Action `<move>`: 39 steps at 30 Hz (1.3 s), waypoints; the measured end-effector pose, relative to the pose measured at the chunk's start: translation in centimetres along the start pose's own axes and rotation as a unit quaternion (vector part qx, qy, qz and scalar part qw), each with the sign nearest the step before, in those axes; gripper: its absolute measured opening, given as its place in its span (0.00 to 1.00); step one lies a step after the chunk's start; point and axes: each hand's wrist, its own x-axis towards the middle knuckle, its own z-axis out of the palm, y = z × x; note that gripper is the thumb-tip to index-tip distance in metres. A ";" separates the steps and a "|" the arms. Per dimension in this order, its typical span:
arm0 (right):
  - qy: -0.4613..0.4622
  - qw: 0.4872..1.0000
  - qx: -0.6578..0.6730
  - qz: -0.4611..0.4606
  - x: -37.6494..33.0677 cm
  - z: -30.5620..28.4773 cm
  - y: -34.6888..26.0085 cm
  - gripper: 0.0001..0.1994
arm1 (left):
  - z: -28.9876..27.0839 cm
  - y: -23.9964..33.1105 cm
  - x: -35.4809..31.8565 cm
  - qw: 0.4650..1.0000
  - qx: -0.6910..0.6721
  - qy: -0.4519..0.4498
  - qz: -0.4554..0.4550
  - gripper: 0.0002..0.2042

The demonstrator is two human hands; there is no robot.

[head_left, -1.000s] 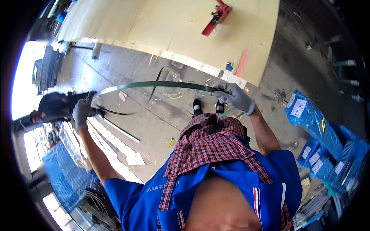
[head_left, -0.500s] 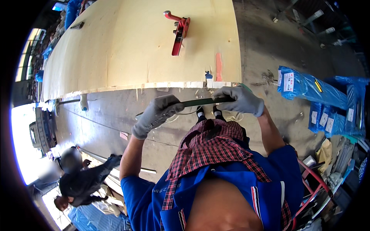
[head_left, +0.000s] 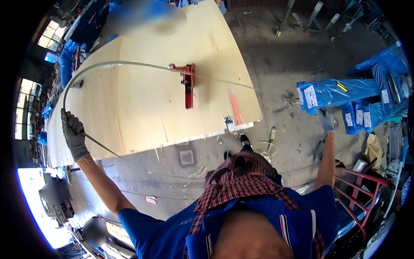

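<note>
Head view: left hand [head_left: 74, 134], fingers closed around a long strap [head_left: 116, 63] arcing over the plywood sheet [head_left: 146, 101], past the red tool [head_left: 189, 86]. Right hand [head_left: 328, 124] near blue-wrapped packages [head_left: 358, 94]; cannot tell whether its fingers are open or closed.

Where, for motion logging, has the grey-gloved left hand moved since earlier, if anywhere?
Yes: the left hand moved leftward, relative to the pale plywood sheet.

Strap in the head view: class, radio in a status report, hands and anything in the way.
Left hand closed on strap. Right hand near blue-wrapped bundle, grip unclear. Strap arcs across wooden board; red tool along its line.
</note>
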 end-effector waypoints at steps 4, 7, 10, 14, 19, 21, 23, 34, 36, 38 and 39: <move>-0.057 0.980 0.158 0.105 1.6 2.5 2.6 0.09 | 3.4 2.8 7.3 0.986 0.139 0.039 0.080 0.12; -0.112 0.946 0.215 0.216 4.1 5.8 -0.2 0.07 | 14.4 1.8 12.0 0.948 0.271 0.097 0.136 0.12; -0.204 0.904 0.330 0.183 9.8 8.5 -3.3 0.09 | 23.9 -2.5 19.3 0.914 0.365 0.102 0.144 0.14; -0.197 0.804 0.522 0.205 18.6 14.7 -6.9 0.12 | 28.1 -8.6 30.7 0.866 0.457 -0.062 0.191 0.14; -0.144 0.784 0.550 0.250 29.2 23.8 -5.2 0.12 | 32.3 -20.4 41.1 0.833 0.524 -0.046 0.174 0.16; -0.124 0.774 0.561 0.266 32.6 26.8 -4.2 0.13 | 33.2 -24.8 44.3 0.831 0.518 -0.056 0.194 0.15; -0.105 0.762 0.573 0.282 35.4 28.9 -3.2 0.14 | 33.9 -28.3 47.1 0.822 0.534 -0.064 0.187 0.16; -0.120 0.746 0.577 0.311 41.0 34.2 -0.3 0.14 | 35.9 -39.4 50.9 0.870 0.484 -0.054 -0.080 0.12; -0.125 0.767 0.552 0.302 41.3 34.6 -0.5 0.14 | 34.6 -40.6 49.7 0.871 0.461 -0.068 -0.158 0.11; -0.123 0.787 0.526 0.298 41.4 35.0 -0.4 0.15 | 33.0 -40.9 48.0 0.874 0.421 -0.046 -0.237 0.10; -0.115 0.785 0.528 0.303 41.7 35.1 0.2 0.15 | 32.2 -40.4 46.8 0.874 0.397 -0.055 -0.275 0.09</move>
